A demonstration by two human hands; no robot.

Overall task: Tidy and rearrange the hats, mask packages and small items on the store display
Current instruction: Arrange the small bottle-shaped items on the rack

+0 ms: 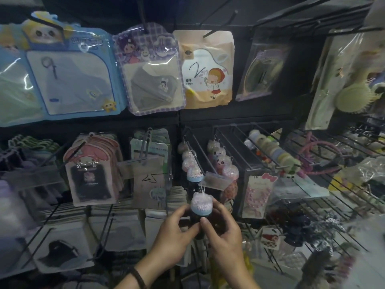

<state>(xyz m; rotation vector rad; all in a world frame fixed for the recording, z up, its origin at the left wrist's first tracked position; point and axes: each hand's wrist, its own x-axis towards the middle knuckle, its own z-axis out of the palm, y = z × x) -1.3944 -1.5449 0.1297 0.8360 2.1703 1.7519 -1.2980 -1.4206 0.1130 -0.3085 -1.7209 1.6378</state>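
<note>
Gripping bead-filled charm (201,205), both hands (174,231) (224,236)

— Where are the hands?
— Low in the middle, side by side. The left hand (174,232) comes up from the bottom edge on a bare forearm, and the right hand (224,240) rises just beside it.
— And the grip?
— Both have curled fingers. The thumbs meet in front, tips nearly touching, and the forefingers wrap the sides of a small toy (201,205) held between them.
— Palms?
— Turned toward each other, with the backs of the hands toward the camera.
</note>
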